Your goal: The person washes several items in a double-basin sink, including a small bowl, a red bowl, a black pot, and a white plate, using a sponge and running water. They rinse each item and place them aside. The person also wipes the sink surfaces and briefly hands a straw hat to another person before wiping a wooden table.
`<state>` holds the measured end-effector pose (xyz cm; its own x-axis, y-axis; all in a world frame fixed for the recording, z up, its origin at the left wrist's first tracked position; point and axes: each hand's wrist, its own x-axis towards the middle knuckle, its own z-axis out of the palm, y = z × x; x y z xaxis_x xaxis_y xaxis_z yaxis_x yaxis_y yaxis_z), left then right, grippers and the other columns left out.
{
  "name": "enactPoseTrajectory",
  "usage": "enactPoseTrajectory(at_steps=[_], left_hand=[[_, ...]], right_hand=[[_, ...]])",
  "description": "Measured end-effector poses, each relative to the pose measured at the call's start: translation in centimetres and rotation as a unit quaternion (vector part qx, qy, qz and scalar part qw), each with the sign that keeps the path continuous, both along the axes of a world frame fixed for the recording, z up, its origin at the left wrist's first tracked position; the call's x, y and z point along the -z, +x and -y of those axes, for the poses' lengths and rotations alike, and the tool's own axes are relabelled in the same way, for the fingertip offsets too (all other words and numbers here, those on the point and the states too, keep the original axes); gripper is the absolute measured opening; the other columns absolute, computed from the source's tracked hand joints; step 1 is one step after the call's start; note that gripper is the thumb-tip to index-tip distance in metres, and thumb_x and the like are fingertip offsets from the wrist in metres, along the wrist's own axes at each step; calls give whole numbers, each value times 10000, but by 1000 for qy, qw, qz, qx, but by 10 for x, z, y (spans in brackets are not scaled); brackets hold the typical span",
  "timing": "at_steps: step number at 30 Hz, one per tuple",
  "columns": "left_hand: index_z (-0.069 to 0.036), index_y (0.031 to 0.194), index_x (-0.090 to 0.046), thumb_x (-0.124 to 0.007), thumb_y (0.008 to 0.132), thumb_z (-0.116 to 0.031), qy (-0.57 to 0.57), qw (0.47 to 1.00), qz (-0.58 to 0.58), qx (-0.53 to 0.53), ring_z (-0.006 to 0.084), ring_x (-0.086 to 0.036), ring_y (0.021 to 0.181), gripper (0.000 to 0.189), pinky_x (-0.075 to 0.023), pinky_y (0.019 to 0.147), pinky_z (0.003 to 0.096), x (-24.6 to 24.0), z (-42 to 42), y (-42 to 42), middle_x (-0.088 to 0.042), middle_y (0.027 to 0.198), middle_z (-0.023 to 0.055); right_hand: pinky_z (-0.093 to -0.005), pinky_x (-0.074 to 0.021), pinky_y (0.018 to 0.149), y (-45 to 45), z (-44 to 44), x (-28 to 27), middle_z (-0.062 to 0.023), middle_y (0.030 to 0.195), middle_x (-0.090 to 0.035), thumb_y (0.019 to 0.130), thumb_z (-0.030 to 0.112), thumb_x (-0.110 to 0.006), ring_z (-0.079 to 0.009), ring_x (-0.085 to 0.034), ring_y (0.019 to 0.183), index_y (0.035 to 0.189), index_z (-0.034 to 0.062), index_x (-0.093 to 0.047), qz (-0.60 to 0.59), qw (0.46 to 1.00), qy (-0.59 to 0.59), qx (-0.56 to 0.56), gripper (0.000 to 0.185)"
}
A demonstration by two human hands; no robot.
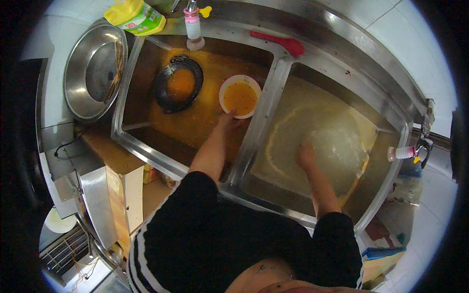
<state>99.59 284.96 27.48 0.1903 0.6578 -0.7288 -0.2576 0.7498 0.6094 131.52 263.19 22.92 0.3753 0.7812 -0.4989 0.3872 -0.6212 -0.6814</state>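
A metal double sink [264, 106] lies before me. In its left basin my left hand [231, 120] grips the near rim of a white bowl [222, 96] that holds orange-brown liquid with bits in it. To the bowl's left sits a black pan or pot [199, 78] with small handles, also with orange liquid inside. My right hand [306, 155] dips into the cloudy water [326, 121] of the right basin. Its fingers are blurred under the surface, so whether they hold anything does not show. A large round outline is visible in that water.
A red spoon or ladle [289, 44] lies on the back ledge. Faucets with white flexible ends [192, 29] reach in from the back and the right. A yellow detergent bottle [141, 18] stands at the back left, beside a steel basin [75, 82] holding chopsticks or thin sticks.
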Motion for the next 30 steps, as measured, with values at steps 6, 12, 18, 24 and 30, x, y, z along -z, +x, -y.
enactPoseTrajectory(at_steps=[6,12,18,24,30], left_hand=[[-110,1044,-561,-494,804,-139,406,691,-573,171,328,-571,816,252,-483,635,361,-64,-70,-45,-580,943,156],[-128,1124,-504,-451,795,-104,594,532,-570,200,325,-576,793,335,-477,655,408,-104,-89,-113,-582,885,179],[-89,1133,-479,-381,852,-156,346,720,-492,345,340,-568,877,305,-463,734,435,-12,-61,-118,-580,961,191],[-18,1099,-478,-463,782,6,-46,926,-137,350,322,-575,896,319,-515,714,433,31,-62,-128,-575,990,184],[44,1145,-400,-488,730,-4,-63,812,-152,561,329,-586,873,427,-545,568,421,2,-86,-178,-563,998,203]], right_hand=[[-376,-440,763,73,47,-54,-198,1023,-560,811,289,-495,-317,-559,902,1139,54,-486,309,881,-184,-307,403],[-344,-453,743,88,38,-99,-200,984,-573,825,310,-518,-280,-580,858,1085,-13,-511,292,955,36,-21,415],[-299,-470,740,-27,-35,-186,-163,980,-577,875,225,-498,-206,-572,884,1053,-44,-519,51,962,225,148,323],[-300,-475,733,-188,-124,-252,-117,900,-605,868,206,-513,-175,-572,856,1040,-22,-532,-94,932,332,109,287],[-330,-437,815,-289,-266,-136,-106,1012,-589,834,227,-521,-235,-559,929,1069,39,-540,127,961,228,-88,303]])
